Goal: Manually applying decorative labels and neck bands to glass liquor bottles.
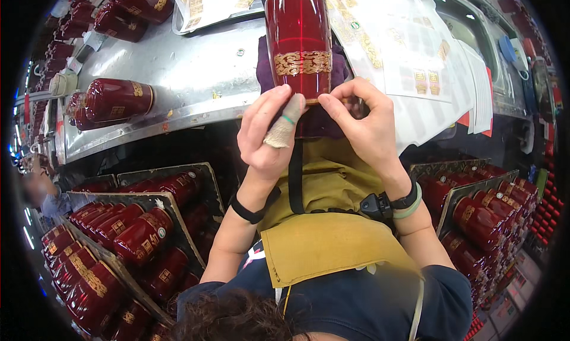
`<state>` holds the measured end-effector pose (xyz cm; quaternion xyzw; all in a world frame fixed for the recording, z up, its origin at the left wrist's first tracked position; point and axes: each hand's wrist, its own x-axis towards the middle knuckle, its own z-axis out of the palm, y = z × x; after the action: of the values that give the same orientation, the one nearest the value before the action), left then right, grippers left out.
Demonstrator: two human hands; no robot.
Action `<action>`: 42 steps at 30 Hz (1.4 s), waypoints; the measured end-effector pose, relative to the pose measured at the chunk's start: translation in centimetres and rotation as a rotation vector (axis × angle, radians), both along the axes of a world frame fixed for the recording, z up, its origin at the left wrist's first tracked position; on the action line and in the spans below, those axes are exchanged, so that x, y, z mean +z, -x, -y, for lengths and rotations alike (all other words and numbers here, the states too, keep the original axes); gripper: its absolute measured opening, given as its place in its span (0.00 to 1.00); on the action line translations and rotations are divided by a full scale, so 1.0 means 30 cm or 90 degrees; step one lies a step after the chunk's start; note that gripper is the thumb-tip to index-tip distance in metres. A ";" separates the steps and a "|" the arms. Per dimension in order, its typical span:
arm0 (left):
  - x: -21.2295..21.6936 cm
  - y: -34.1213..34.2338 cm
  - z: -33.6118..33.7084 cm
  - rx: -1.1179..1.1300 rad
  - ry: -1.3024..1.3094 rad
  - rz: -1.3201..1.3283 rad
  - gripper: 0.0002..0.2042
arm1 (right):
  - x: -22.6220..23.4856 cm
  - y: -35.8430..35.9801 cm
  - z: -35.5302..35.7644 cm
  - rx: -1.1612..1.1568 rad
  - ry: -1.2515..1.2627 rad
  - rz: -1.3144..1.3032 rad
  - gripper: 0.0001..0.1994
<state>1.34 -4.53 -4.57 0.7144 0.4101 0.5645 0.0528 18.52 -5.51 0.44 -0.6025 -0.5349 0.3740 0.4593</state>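
Note:
A glossy dark red bottle (pixel 300 32) lies on a dark purple cloth (pixel 265 68) at the near edge of the bench, its base toward me. A patterned gold band (pixel 303 63) runs across its lower body. Along the base edge is a thin gold strip (pixel 312 101). My left hand (pixel 264 127) is closed at the strip's left part, fingertips against the bottle; a beige cloth cover (pixel 284 124) with a green band wraps one digit. My right hand (pixel 369 118) pinches thumb and forefinger at the strip's right end. The fingertips partly hide the strip.
Sheets of gold stickers (pixel 409 56) lie on the right, more on a tray (pixel 196 11) at the back left. Other red bottles (pixel 119 98) rest on the metal bench (pixel 172 68). Crates full of red bottles (pixel 142 234) stand below on the left and right (pixel 481 216).

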 end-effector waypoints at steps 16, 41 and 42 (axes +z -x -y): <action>-0.032 0.006 -0.017 0.019 -0.033 -0.044 0.16 | 0.024 -0.142 -0.027 0.122 0.062 0.024 0.09; -0.037 0.003 -0.016 0.011 -0.028 -0.036 0.15 | -0.014 -0.124 -0.030 0.114 -0.002 0.050 0.09; -0.034 0.004 -0.014 0.021 -0.028 -0.065 0.15 | -0.015 -0.125 -0.030 0.116 -0.004 0.045 0.09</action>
<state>1.22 -4.12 -5.60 0.7362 0.4116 0.5371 0.0068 22.27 -4.60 -0.01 -0.5629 -0.6044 0.3911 0.4059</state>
